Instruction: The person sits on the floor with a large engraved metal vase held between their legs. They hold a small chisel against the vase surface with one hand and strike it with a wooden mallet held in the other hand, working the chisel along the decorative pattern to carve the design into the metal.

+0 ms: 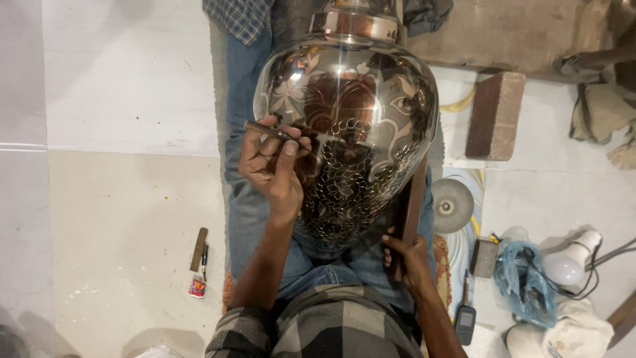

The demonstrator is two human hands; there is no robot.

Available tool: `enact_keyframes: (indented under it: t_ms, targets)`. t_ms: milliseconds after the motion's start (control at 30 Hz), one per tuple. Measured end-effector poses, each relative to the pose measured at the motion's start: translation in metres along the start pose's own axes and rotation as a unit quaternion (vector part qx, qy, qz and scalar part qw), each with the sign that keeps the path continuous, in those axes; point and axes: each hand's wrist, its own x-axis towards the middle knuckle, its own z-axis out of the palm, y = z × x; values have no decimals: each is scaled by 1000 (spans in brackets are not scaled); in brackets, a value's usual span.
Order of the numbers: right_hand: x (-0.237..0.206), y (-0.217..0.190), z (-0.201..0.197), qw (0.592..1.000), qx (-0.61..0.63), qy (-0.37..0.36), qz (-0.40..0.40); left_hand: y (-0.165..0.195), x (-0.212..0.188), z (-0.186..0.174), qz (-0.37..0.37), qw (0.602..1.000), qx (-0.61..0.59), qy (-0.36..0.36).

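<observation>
My left hand [273, 166] pinches a thin engraving tool [273, 132], its long axis crosswise, tip touching the metal vase [358, 126] lying on my lap. My right hand [405, 255] grips a wooden stick [414, 199] beside it.

Glossy engraved metal vase [348, 126]

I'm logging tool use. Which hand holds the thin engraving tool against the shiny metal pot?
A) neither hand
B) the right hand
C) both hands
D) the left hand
D: the left hand pinches the engraving tool against the metal pot, while the right hand steadies the pot's lower edge.
</observation>
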Motion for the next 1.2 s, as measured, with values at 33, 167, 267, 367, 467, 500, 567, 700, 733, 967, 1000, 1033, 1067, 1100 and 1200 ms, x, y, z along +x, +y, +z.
enact_keyframes:
  t_ms: [33, 167, 267, 367, 467, 500, 567, 700, 733, 967, 1000, 1033, 1067, 1100, 1200]
  targets:
    - [-8, 0, -5, 1000, -2, -8, 14, 7, -4, 2, 4, 1000, -14, 17]
    - [-22, 16, -3, 999, 29, -29, 10, 29, -2, -12, -40, 999, -23, 1]
    - [-29, 28, 5, 999, 17, -28, 6, 46, 4, -28, -85, 996, -18, -8]
    - [-34, 30, 8, 1000, 10, -18, 5, 60, 9, -28, -115, 993, -19, -25]
    - [-43, 36, 16, 1000, -6, 14, -24, 73, 24, -23, -126, 989, 13, -82]
    - [-47, 42, 21, 999, -1, 29, -37, 76, 34, -22, -133, 983, 47, -117]
    - [-56, 56, 33, 995, -9, 57, -80, 76, 58, -18, -107, 968, 107, -201]
    - [-65, 69, 44, 974, -57, 104, -194, 56, 104, 1, 17, 916, 115, -384]
    - [-71, 74, 46, 966, -68, 117, -219, 58, 106, 2, -6, 906, 111, -409]
    - [-63, 27, 25, 914, -218, 96, -328, 34, 135, 43, -13, 809, 183, -558]
    - [-65, 19, 27, 918, -216, 106, -316, 34, 138, 45, 24, 794, 202, -573]
    - [-66, 12, 31, 921, -215, 115, -302, 36, 139, 45, 29, 793, 196, -576]
    - [-67, 4, 33, 915, -214, 106, -325, 37, 139, 45, 32, 794, 192, -576]
    - [-67, -4, 36, 908, -213, 94, -348, 38, 139, 44, 35, 795, 190, -575]
    - [-65, -32, 41, 904, -236, 86, -347, 40, 139, 44, 55, 775, 241, -581]
